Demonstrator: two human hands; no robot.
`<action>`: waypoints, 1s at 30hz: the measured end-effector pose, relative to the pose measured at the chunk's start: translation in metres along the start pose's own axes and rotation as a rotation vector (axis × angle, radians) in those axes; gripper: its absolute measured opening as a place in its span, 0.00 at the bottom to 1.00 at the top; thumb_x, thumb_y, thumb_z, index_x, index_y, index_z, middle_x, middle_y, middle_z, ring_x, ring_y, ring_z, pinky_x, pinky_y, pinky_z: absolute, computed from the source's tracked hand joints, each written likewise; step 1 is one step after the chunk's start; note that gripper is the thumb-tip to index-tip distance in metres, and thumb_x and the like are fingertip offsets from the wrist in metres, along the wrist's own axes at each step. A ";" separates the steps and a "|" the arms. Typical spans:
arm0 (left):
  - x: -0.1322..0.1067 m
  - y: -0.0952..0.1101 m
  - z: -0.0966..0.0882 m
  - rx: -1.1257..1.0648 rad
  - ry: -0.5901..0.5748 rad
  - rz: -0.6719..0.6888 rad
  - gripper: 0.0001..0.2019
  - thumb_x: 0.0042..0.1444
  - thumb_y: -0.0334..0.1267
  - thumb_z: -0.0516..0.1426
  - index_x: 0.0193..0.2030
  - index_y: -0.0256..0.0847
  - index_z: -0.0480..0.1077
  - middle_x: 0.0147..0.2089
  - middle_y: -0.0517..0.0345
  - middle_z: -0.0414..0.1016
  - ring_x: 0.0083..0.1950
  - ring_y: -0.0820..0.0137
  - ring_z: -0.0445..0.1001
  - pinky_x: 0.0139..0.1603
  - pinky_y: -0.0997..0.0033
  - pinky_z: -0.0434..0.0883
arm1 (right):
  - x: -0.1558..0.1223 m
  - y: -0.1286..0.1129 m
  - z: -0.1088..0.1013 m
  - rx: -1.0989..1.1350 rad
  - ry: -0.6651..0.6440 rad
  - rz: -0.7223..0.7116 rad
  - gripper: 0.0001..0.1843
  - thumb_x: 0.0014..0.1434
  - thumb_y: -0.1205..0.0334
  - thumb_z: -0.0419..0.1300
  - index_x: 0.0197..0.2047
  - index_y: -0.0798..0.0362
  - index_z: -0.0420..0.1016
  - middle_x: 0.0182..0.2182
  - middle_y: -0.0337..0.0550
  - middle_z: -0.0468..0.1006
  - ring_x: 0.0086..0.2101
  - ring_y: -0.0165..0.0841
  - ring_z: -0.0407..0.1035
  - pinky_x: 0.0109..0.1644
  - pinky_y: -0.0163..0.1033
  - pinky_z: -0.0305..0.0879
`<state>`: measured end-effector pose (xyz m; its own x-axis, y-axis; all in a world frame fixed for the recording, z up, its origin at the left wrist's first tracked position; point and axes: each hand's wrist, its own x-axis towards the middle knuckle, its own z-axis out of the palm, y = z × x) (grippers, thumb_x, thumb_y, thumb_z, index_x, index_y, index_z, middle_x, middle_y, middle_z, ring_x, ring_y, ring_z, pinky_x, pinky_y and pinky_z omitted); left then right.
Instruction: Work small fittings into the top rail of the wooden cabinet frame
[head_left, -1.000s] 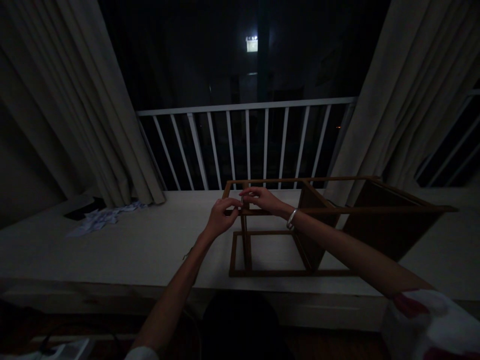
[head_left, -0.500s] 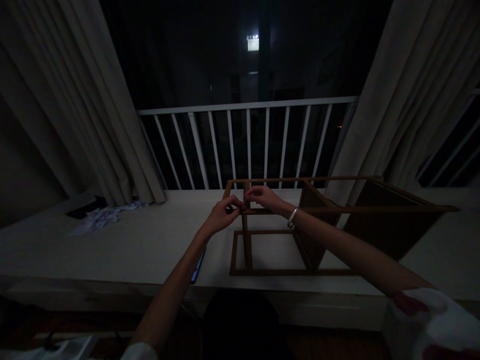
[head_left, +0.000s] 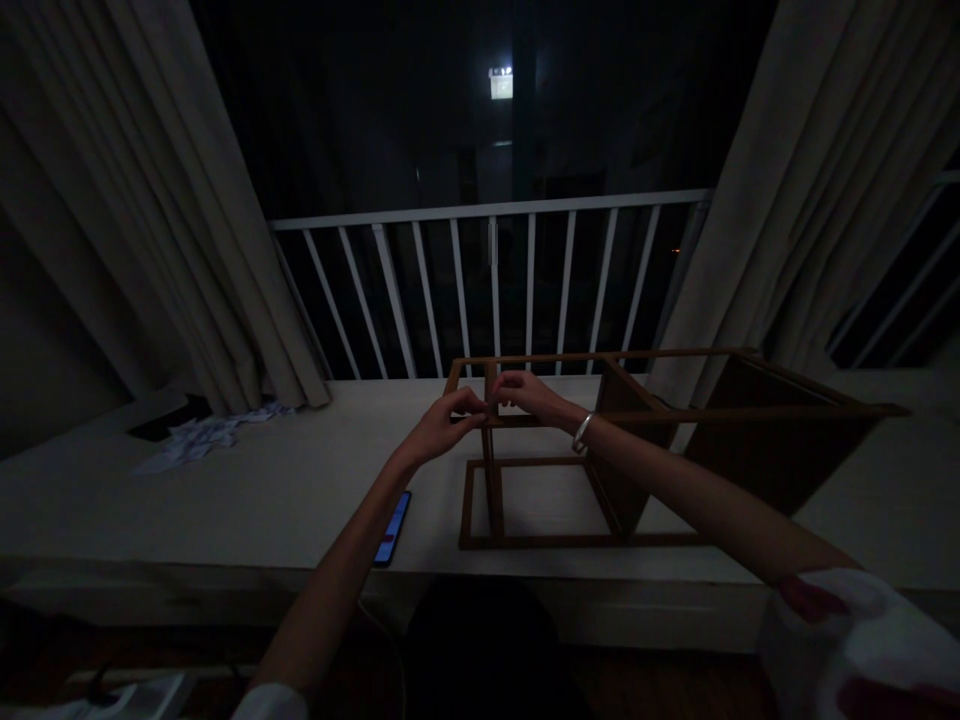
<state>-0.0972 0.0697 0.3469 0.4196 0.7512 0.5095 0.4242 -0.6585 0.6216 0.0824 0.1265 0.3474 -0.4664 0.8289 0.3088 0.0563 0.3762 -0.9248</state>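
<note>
In the dim light by the window, a brown wooden frame [head_left: 649,415] lies on its side along the pale bench [head_left: 300,500], its narrow open end to the left and its dark panels to the right. Both hands meet over its raised near rail, close to the left end, where a crosspiece joins. The left hand [head_left: 442,427] comes in from the left with thumb and forefinger brought together at the rail; the right hand [head_left: 532,397] faces it from the other side, fingertips bent down toward the same joint, just beside the left's. From here I cannot tell whether either grip is closed on something small or merely pinched at the wood; the fingertips are too dark. A silver bangle [head_left: 583,432] circles the right wrist, and farther back a white sleeve with dark red patches [head_left: 862,630] covers that arm. Just beside the left forearm, a phone [head_left: 394,528] with its screen lit lies near the bench's front edge. Crumpled papers [head_left: 199,438] lie well off to the left, below the curtain [head_left: 180,220]. White railings [head_left: 495,211] run behind the frame, against the dark window.
</note>
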 end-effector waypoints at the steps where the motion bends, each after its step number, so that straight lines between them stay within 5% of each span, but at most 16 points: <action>1: 0.001 -0.001 0.000 -0.006 0.006 0.002 0.06 0.49 0.38 0.54 0.32 0.38 0.67 0.32 0.59 0.70 0.35 0.74 0.69 0.36 0.73 0.67 | 0.000 -0.001 0.000 0.007 -0.014 -0.003 0.03 0.42 0.68 0.55 0.25 0.58 0.66 0.21 0.36 0.69 0.23 0.23 0.60 0.29 0.30 0.57; 12: 0.004 -0.002 0.007 -0.038 0.092 -0.012 0.09 0.49 0.40 0.54 0.31 0.36 0.69 0.30 0.57 0.71 0.33 0.73 0.70 0.34 0.73 0.68 | -0.005 -0.006 -0.003 0.021 -0.156 -0.040 0.05 0.44 0.67 0.56 0.28 0.58 0.68 0.24 0.37 0.70 0.26 0.23 0.64 0.32 0.31 0.60; 30: 0.001 -0.006 0.010 -0.092 0.116 -0.056 0.13 0.49 0.40 0.55 0.41 0.37 0.65 0.30 0.56 0.73 0.33 0.72 0.72 0.34 0.72 0.67 | -0.005 -0.006 -0.003 0.007 -0.184 -0.022 0.08 0.45 0.64 0.58 0.30 0.58 0.70 0.27 0.39 0.72 0.28 0.24 0.65 0.34 0.32 0.61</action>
<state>-0.0915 0.0745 0.3377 0.2996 0.7902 0.5346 0.3671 -0.6127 0.6999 0.0876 0.1211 0.3521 -0.6210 0.7307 0.2838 0.0381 0.3897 -0.9201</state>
